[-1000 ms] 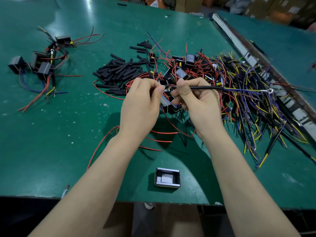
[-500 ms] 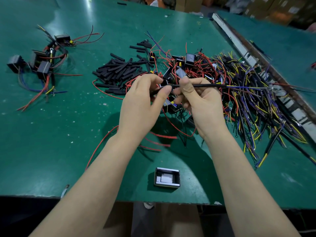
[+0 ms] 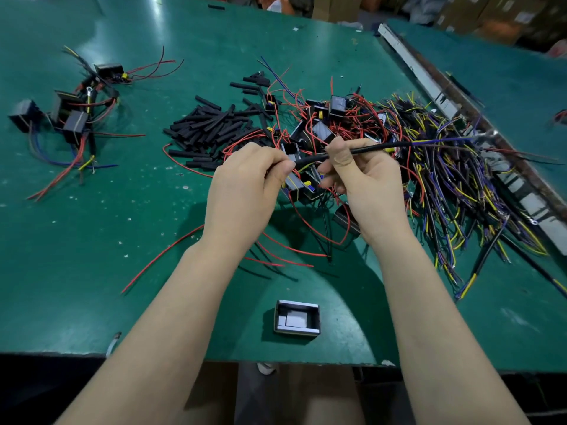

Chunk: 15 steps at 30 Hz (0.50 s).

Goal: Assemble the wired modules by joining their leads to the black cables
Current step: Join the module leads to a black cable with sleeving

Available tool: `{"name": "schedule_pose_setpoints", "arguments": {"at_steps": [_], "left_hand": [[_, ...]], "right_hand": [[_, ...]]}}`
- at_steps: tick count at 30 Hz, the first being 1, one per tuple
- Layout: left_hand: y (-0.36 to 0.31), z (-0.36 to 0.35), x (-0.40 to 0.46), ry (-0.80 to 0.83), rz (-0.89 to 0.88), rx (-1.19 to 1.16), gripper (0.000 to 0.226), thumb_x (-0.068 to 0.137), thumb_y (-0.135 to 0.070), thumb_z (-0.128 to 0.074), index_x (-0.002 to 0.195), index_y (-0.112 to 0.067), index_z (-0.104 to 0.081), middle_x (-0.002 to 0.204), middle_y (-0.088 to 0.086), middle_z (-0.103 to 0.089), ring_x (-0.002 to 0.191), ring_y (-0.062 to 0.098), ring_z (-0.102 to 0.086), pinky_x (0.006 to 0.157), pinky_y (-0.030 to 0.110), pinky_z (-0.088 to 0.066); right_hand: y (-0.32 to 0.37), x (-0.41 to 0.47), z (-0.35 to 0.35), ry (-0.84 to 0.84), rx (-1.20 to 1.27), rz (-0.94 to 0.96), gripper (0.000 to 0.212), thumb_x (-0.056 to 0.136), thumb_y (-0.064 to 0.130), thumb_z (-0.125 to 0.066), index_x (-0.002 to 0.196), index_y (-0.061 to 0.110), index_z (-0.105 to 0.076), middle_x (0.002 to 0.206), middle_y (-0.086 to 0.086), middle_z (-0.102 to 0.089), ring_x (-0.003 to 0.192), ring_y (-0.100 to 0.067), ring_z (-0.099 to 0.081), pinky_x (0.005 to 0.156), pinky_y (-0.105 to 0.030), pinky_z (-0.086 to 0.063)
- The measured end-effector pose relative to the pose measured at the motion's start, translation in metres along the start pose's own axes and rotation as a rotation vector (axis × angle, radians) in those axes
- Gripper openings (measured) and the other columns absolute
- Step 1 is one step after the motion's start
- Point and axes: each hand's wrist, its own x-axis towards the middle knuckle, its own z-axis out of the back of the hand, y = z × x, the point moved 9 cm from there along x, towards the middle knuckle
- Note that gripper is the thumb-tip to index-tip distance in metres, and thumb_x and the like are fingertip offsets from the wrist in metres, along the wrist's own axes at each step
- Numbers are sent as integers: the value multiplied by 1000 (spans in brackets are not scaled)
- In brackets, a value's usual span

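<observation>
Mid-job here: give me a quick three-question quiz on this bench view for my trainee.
1. True or false: the right hand grips the black cable above the bench.
2. Which lies nearest the bench's front edge? A) the pile of black sleeves B) the lone module C) the tangle of yellow and purple cables
3. Fill in: the wired modules set apart at the far left trail mostly ____ leads.

Key: 1 true; 2 B; 3 red. The left hand pinches the cable's near end.
</observation>
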Motion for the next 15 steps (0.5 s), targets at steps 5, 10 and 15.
{"name": "schedule_pose_setpoints", "arguments": {"at_steps": [5, 10, 15], "left_hand": [[1, 0, 1, 7, 5, -24, 17, 93, -18, -58, 95, -5, -69, 89, 10, -64, 86, 29, -57, 78, 37, -42], [0, 0, -1, 3, 7, -70, 16, 93, -18, -59, 96, -6, -70, 90, 8, -65, 85, 25, -57, 76, 32, -40], [-3, 1, -1, -40, -27, -91, 16, 90, -21, -63, 97, -8, -68, 90, 3, -62, 81, 17, -55, 76, 26, -43]], "right_hand": [[-2, 0, -3, 62, -62, -1, 14, 95, 25, -59, 85, 16, -59, 64, 5, -67, 55, -8, -62, 54, -13, -43], [-4, -1, -3, 56, -7, -18, 14, 95, 26, -59, 85, 18, -59, 65, 5, -68, 56, -7, -62, 53, -14, -42], [-4, -1, -7, 46, 56, -12, 11, 96, 22, -57, 88, 16, -60, 64, 6, -66, 56, -7, -60, 52, -15, -42]]}}
